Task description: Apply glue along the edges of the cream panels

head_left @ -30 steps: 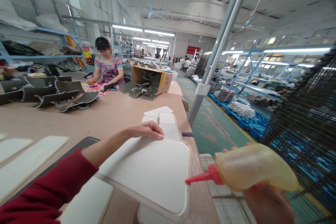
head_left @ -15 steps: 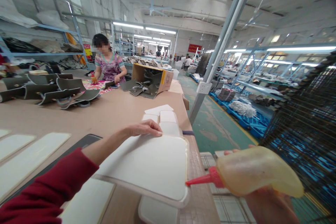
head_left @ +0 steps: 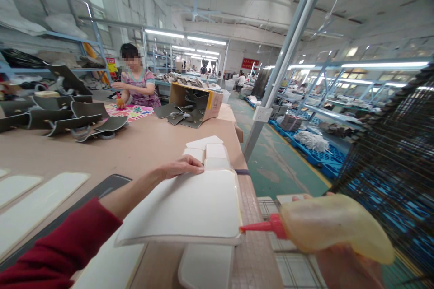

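My left hand (head_left: 185, 167) pinches the far edge of a white panel (head_left: 190, 207) with rounded corners. The panel is tilted, its near edge raised above the table. In my right hand (head_left: 342, 257) is a yellowish squeeze glue bottle (head_left: 334, 223), lying sideways with its red nozzle pointing left. The nozzle tip is at the panel's near right corner; I cannot tell whether it touches. A shiny, glue-like strip runs along the panel's right edge. More white pieces (head_left: 217, 151) lie beyond my left hand, and another white panel (head_left: 205, 266) lies underneath.
Dark green curved pieces (head_left: 81, 115) are heaped on the table (head_left: 149, 144) at the left. A cardboard box (head_left: 213, 104) on its side holds more. Across the table a person (head_left: 137, 79) works beside a bottle. White panels (head_left: 44, 203) lie left; a metal post (head_left: 271, 90) stands right.
The white panel has turned slightly and shifted left, and the nozzle tip has moved up a little along with its corner. Across the table, the person's arm has swung left; a dark piece now stands over the heap.
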Demonstrator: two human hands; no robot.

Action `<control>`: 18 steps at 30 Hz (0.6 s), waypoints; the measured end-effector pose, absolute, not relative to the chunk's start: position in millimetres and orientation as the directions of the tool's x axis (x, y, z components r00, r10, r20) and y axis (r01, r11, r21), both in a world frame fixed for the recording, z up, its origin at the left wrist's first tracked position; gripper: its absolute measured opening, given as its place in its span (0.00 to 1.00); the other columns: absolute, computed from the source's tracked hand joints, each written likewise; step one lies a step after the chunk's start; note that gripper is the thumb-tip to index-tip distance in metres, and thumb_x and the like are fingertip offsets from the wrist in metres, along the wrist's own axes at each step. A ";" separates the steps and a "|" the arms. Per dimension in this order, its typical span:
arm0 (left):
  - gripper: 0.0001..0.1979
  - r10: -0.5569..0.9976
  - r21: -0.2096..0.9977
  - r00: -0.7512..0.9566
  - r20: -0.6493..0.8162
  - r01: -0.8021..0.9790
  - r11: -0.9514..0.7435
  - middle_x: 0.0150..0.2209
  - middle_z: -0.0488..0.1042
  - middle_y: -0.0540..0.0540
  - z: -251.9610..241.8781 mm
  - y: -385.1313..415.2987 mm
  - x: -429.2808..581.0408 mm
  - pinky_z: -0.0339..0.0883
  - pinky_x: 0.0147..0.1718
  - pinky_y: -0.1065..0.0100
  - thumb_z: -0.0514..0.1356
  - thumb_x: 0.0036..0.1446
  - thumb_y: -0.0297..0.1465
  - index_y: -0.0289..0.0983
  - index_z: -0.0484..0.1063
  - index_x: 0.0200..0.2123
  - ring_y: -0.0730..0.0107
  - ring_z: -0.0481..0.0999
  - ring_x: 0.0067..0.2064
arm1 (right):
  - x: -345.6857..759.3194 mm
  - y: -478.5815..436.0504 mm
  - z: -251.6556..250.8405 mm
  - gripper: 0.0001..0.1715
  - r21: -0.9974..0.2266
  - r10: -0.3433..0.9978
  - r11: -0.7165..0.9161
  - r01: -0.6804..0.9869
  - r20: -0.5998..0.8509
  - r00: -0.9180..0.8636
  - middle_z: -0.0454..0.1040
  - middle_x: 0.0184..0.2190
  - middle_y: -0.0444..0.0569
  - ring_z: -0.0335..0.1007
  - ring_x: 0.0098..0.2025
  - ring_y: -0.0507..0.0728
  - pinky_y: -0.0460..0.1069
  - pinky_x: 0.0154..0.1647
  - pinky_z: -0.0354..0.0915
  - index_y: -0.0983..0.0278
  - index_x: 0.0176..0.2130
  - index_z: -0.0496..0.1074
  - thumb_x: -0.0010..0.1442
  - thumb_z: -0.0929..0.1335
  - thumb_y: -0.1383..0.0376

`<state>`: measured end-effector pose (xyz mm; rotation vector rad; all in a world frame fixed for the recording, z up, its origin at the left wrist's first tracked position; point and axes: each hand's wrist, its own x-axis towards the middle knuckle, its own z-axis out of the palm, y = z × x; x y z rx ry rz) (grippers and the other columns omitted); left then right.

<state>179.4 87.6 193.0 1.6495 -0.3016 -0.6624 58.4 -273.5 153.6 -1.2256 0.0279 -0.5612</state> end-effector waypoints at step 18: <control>0.25 -0.322 0.952 0.903 -0.284 0.307 0.020 0.24 0.71 0.54 160.1 78.7 170.7 0.56 0.22 0.75 0.71 0.36 0.48 0.35 0.70 0.29 0.77 0.67 0.24 | 57.9 -241.0 182.4 0.35 -0.794 -0.576 0.222 0.566 0.361 0.733 0.70 0.53 0.47 0.65 0.55 0.64 0.56 0.54 0.67 0.59 0.49 0.70 0.43 0.80 0.62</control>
